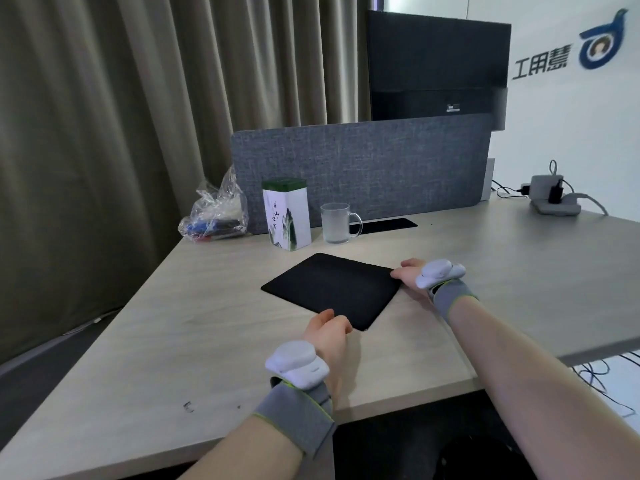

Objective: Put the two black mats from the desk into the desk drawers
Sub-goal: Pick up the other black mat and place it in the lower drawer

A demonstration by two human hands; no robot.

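Note:
A black rectangular mat [332, 291] lies flat in the middle of the light wooden desk [173, 334]. My left hand [327, 329] grips its near edge close to the near corner, fingers curled onto the mat. My right hand [410, 277] holds the mat's right corner, fingers pinched on the edge. Both wrists wear grey bands with white trackers. I see only one mat surface; whether a second lies beneath it I cannot tell. No drawer is in view.
Behind the mat stand a white-and-green tea tin [286, 214] and a frosted glass mug [337, 223]. A clear plastic bag [216, 216] sits at the back left. A grey fabric divider [363, 168] closes the back; a power strip [554, 199] lies far right.

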